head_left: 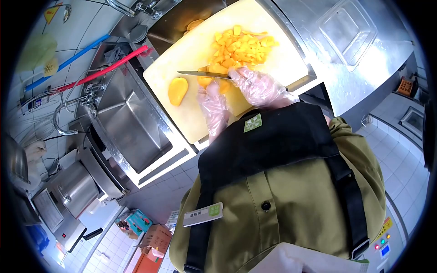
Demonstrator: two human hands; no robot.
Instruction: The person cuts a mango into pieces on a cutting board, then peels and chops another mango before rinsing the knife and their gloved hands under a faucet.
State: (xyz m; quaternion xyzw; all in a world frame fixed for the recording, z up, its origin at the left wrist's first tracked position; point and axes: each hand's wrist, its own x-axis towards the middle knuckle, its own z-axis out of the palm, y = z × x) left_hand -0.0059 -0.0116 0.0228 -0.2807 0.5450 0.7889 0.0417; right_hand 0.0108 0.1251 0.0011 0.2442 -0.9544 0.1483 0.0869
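Observation:
A white cutting board [164, 68] lies across the sink counter under both my hands. My right hand [264, 87], in a clear plastic glove, is closed round the handle of a knife [200, 73], whose blade points left across the fruit. My left hand [213, 107], gloved the same way, has its fingertips on a mango piece [205, 82] just below the blade. Diced mango [241, 48] is heaped beyond the knife. One larger mango slice [177, 91] rests flat on the board, left of my left hand. The knife handle is mostly hidden in my grip.
Left of the board is a steel sink [132, 123] with a faucet [63, 123]. Red [104, 68] and blue [68, 61] tubes run near the tiled wall. A clear rectangular lid [348, 32] lies on the steel counter [368, 82] at right. More orange pieces [195, 25] sit behind the board.

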